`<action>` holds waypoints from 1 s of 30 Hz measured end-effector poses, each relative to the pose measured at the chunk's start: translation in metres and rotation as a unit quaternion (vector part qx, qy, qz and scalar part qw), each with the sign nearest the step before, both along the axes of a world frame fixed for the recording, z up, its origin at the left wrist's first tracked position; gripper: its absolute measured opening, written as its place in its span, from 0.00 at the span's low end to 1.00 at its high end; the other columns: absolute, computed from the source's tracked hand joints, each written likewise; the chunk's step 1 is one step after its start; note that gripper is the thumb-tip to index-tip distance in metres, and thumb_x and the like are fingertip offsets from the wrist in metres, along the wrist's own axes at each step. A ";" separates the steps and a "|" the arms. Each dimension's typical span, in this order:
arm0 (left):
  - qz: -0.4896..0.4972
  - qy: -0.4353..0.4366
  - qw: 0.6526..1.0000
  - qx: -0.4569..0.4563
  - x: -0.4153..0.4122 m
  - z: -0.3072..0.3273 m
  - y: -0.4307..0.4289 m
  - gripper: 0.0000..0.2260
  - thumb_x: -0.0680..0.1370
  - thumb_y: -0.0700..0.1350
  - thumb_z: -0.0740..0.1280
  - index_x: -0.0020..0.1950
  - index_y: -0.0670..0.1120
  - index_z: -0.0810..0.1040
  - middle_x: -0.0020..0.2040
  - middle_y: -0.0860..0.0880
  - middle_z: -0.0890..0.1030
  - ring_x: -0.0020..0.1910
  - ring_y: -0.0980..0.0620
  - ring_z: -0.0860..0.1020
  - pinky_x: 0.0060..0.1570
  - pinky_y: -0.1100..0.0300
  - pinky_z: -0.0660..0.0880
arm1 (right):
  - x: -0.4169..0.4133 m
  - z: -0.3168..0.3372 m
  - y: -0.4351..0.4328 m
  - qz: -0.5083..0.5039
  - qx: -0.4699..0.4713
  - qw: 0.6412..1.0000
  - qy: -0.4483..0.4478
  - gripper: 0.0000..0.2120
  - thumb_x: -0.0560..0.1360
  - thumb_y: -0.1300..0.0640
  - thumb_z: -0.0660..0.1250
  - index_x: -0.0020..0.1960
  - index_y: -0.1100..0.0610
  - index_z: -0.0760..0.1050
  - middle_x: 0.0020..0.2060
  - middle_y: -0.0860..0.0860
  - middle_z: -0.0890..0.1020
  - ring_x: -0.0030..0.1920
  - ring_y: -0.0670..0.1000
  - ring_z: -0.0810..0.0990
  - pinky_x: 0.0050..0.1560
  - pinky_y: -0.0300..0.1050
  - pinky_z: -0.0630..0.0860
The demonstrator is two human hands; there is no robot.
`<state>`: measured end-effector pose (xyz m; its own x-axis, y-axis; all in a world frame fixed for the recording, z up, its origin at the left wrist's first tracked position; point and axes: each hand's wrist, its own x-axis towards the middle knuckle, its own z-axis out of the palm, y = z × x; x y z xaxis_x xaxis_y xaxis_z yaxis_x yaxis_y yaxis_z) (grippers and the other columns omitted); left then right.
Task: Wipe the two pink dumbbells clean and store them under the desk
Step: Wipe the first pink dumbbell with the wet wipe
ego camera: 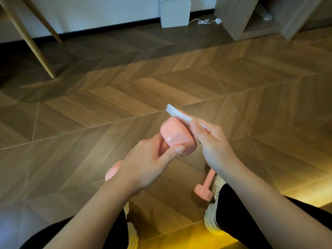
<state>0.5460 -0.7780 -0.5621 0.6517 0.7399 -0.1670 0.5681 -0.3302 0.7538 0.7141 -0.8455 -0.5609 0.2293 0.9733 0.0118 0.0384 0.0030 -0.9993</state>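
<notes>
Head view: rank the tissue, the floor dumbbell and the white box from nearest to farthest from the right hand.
1. The tissue, pinched in the right hand itself.
2. The floor dumbbell, below the hand, lying beside the right shoe.
3. The white box, far ahead against the wall.

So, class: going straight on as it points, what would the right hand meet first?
Likely the upper head of the held dumbbell; the right hand, pinching the wipe, points up-left beside it. Depth unclear: it might skim past.
</notes>
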 end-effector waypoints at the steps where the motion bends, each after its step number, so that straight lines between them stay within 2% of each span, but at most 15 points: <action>1: 0.004 -0.003 1.000 -0.007 0.001 0.000 0.000 0.30 0.66 0.82 0.48 0.44 0.59 0.71 0.34 0.61 0.77 0.35 0.61 0.74 0.35 0.59 0.67 | 0.000 0.001 0.001 0.008 0.008 1.000 0.008 0.17 0.82 0.54 0.55 0.67 0.54 0.75 0.65 0.45 0.79 0.70 0.44 0.72 0.67 0.36 0.68; 2: 0.008 -0.006 1.000 -0.015 0.002 0.001 0.000 0.30 0.66 0.82 0.48 0.43 0.58 0.71 0.34 0.61 0.78 0.36 0.61 0.75 0.35 0.60 0.67 | 0.000 0.002 0.001 0.013 0.016 1.000 0.016 0.17 0.82 0.55 0.55 0.65 0.53 0.76 0.64 0.45 0.79 0.70 0.45 0.72 0.68 0.37 0.68; 4: 0.016 -0.015 0.999 -0.031 0.002 0.003 -0.001 0.29 0.66 0.81 0.48 0.40 0.58 0.70 0.34 0.66 0.77 0.34 0.63 0.75 0.33 0.63 0.66 | 0.001 0.005 0.001 0.015 0.016 0.999 0.034 0.16 0.81 0.56 0.55 0.63 0.52 0.77 0.60 0.45 0.82 0.66 0.45 0.76 0.64 0.37 0.70; 7: 0.032 -0.036 0.997 -0.063 0.002 0.004 -0.004 0.30 0.67 0.81 0.48 0.37 0.56 0.70 0.31 0.64 0.77 0.29 0.60 0.74 0.33 0.60 0.66 | 0.003 0.007 -0.001 0.024 0.004 0.999 0.035 0.15 0.81 0.55 0.55 0.60 0.48 0.78 0.55 0.42 0.83 0.61 0.42 0.78 0.59 0.35 0.71; 10: 0.043 -0.048 0.995 -0.080 0.001 0.004 -0.006 0.31 0.67 0.80 0.49 0.36 0.54 0.71 0.30 0.62 0.77 0.28 0.60 0.73 0.33 0.61 0.66 | 0.003 0.006 -0.003 0.029 0.003 0.999 0.025 0.17 0.81 0.57 0.55 0.64 0.58 0.77 0.59 0.47 0.82 0.64 0.44 0.77 0.60 0.33 0.70; 14: 0.049 -0.063 0.991 -0.108 0.002 0.004 -0.007 0.31 0.69 0.78 0.51 0.36 0.50 0.71 0.29 0.56 0.74 0.27 0.58 0.70 0.33 0.61 0.68 | 0.002 0.006 -0.001 0.025 -0.010 1.000 0.014 0.18 0.81 0.55 0.54 0.65 0.56 0.76 0.62 0.50 0.81 0.64 0.46 0.77 0.62 0.38 0.70; 16: 0.050 -0.065 0.989 -0.122 0.003 0.004 -0.007 0.30 0.70 0.77 0.51 0.36 0.50 0.71 0.28 0.56 0.74 0.27 0.57 0.70 0.32 0.60 0.68 | 0.002 0.006 -0.002 0.034 0.009 0.999 0.016 0.18 0.82 0.57 0.55 0.66 0.60 0.76 0.64 0.52 0.80 0.67 0.47 0.76 0.65 0.39 0.70; 17: 0.050 -0.061 0.989 -0.125 0.004 0.004 -0.007 0.30 0.70 0.76 0.51 0.35 0.51 0.71 0.27 0.56 0.74 0.26 0.58 0.70 0.32 0.61 0.68 | 0.002 0.006 -0.003 0.037 0.011 0.999 0.016 0.18 0.82 0.57 0.55 0.66 0.61 0.76 0.63 0.51 0.80 0.67 0.47 0.76 0.65 0.39 0.70; 20: 0.043 -0.045 0.990 -0.125 0.004 0.003 -0.006 0.30 0.70 0.76 0.50 0.36 0.51 0.72 0.27 0.56 0.75 0.26 0.58 0.71 0.32 0.61 0.68 | 0.002 0.006 -0.001 0.031 -0.013 0.999 0.027 0.16 0.81 0.56 0.54 0.61 0.50 0.78 0.56 0.44 0.84 0.60 0.43 0.79 0.59 0.36 0.71; 21: 0.040 -0.044 0.990 -0.126 0.003 0.002 -0.007 0.30 0.70 0.76 0.50 0.36 0.50 0.72 0.27 0.55 0.75 0.26 0.58 0.71 0.32 0.62 0.68 | 0.002 0.006 -0.001 0.030 -0.013 0.999 0.027 0.16 0.81 0.56 0.55 0.61 0.50 0.78 0.56 0.43 0.84 0.60 0.43 0.79 0.59 0.36 0.71; 23: 0.039 -0.054 0.989 -0.135 0.004 0.003 -0.008 0.29 0.70 0.75 0.50 0.35 0.51 0.71 0.27 0.55 0.75 0.26 0.58 0.71 0.31 0.64 0.68 | 0.002 0.006 -0.003 0.035 0.001 0.999 0.025 0.16 0.82 0.57 0.54 0.64 0.55 0.77 0.59 0.46 0.82 0.64 0.45 0.78 0.62 0.37 0.71; 25: 0.051 -0.063 0.986 -0.147 0.005 0.004 -0.008 0.29 0.70 0.75 0.50 0.35 0.51 0.72 0.27 0.55 0.74 0.25 0.58 0.70 0.29 0.66 0.67 | 0.001 0.006 -0.003 0.033 0.002 0.999 0.018 0.17 0.82 0.58 0.54 0.65 0.59 0.76 0.58 0.45 0.82 0.63 0.44 0.78 0.61 0.36 0.71; 27: 0.055 -0.065 0.984 -0.156 0.006 0.003 -0.008 0.28 0.70 0.75 0.50 0.35 0.51 0.72 0.27 0.55 0.74 0.25 0.57 0.70 0.28 0.66 0.67 | 0.000 0.006 -0.002 0.023 -0.014 1.000 0.014 0.18 0.81 0.56 0.55 0.65 0.58 0.77 0.54 0.43 0.83 0.58 0.42 0.79 0.58 0.35 0.71; 30: 0.058 -0.072 0.982 -0.163 0.005 0.005 -0.007 0.28 0.70 0.75 0.51 0.34 0.51 0.71 0.27 0.55 0.73 0.25 0.56 0.69 0.27 0.65 0.67 | 0.000 0.007 -0.005 0.032 0.004 0.999 0.005 0.17 0.82 0.57 0.55 0.65 0.59 0.76 0.59 0.44 0.81 0.64 0.43 0.77 0.63 0.36 0.70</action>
